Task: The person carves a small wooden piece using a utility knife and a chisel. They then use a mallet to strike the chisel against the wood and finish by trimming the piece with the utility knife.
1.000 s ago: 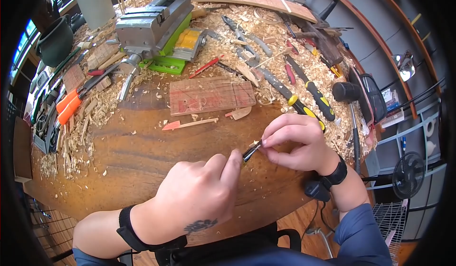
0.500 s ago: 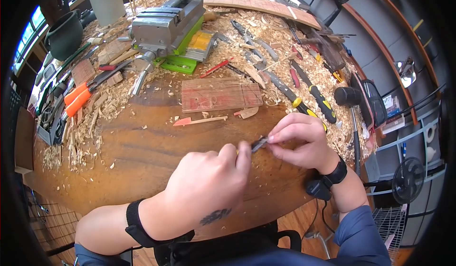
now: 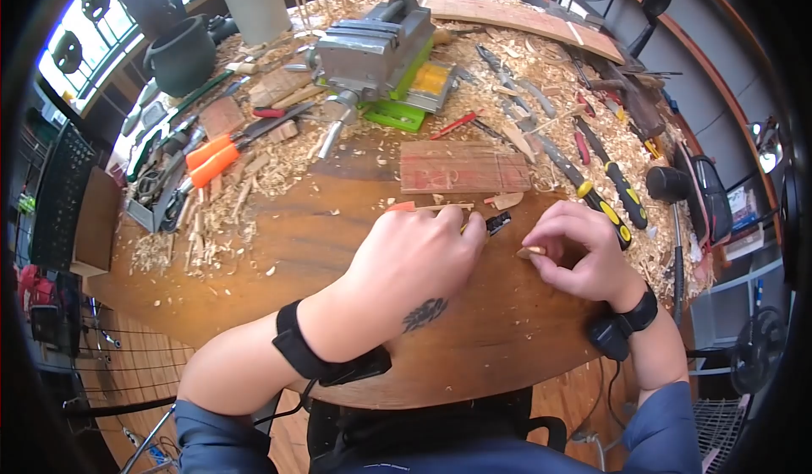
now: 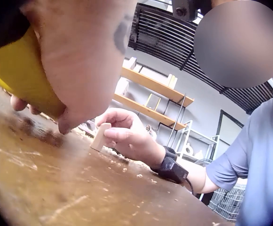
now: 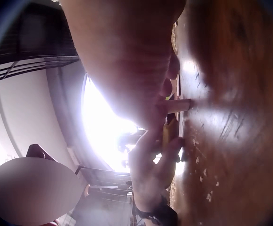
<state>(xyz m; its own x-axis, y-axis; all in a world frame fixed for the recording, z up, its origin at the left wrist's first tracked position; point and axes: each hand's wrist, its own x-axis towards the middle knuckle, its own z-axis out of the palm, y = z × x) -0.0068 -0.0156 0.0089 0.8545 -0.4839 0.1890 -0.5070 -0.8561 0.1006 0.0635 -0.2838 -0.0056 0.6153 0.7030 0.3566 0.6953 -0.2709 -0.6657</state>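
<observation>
My left hand [image 3: 423, 250] grips a knife [image 3: 499, 222] with a yellow handle [image 4: 21, 66]; its dark front end pokes out past the fingers. The handle also shows as a yellow patch in the right wrist view. Between thumb and fingertips, my right hand [image 3: 584, 250] pinches a small pale piece of wood [image 4: 100, 136], held low over the wooden table [image 3: 338, 305]. A gap separates knife and wood in the head view. Just beyond the hands lie a flat board with red marks [image 3: 465, 168] and a small carved wooden piece [image 3: 506, 201].
A grey vise [image 3: 372, 51] on a green base stands at the back. Wood shavings [image 3: 541, 68] cover the far side. Yellow-and-black-handled tools [image 3: 622, 195] and a black mallet [image 3: 668, 184] lie right, orange-handled tools [image 3: 211, 159] left.
The head view has swung left. My left hand has drawn the knife away from the wood piece, opening a gap; the right hand keeps its pinch.
</observation>
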